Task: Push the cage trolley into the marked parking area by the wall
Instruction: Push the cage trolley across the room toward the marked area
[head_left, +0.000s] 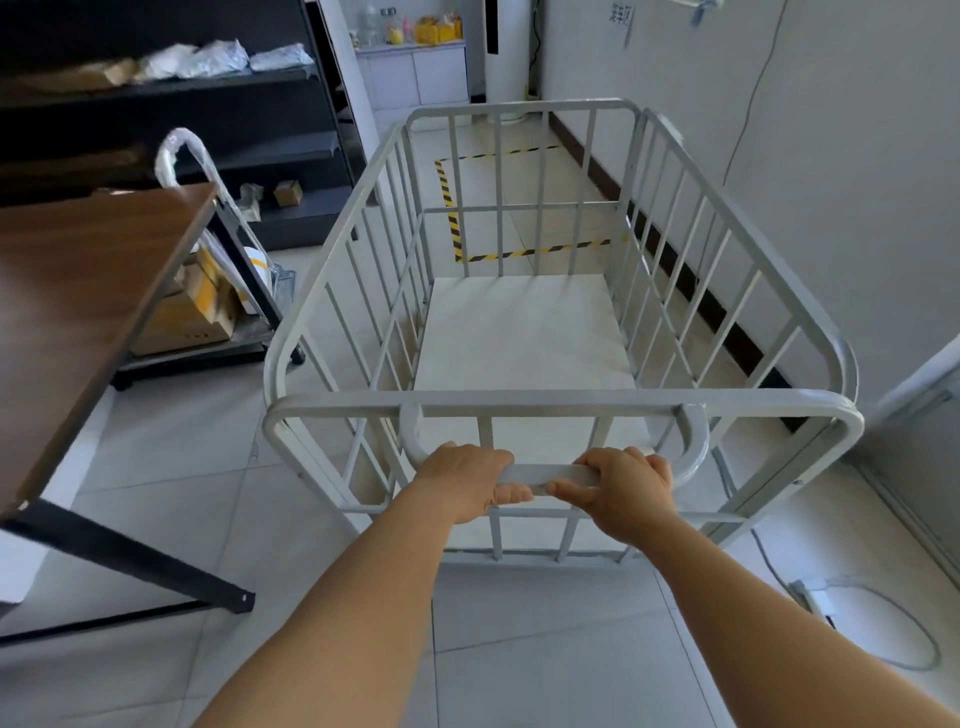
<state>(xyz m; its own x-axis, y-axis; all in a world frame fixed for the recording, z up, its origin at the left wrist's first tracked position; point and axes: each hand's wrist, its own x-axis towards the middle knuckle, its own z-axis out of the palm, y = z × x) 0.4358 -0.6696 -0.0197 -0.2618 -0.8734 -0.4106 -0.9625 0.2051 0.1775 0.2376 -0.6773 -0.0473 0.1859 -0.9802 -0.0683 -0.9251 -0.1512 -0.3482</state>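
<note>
Hands, your left hand (470, 480) and right hand (626, 486), clench the grey barred metal cage trolley's handle (543, 474); the blue writing on the paper wall sign (623, 18) is unreadable.

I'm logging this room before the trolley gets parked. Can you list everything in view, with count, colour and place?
cage trolley: one, pale grey, empty, centre, near the right wall
handle: one, pale grey, on the trolley's near end
marked parking area: one, yellow-and-black tape, on the floor ahead by the wall
table: one, brown top, black legs, left
small cart: one, black, holding yellow boxes, beside the table
shelving: one unit, black, holding bags and small boxes, far left
cabinet: one, white, far end, bottles and yellow items on top
cable: one, grey, floor at lower right
left hand: one, gripping the handle
right hand: one, gripping the handle
</note>
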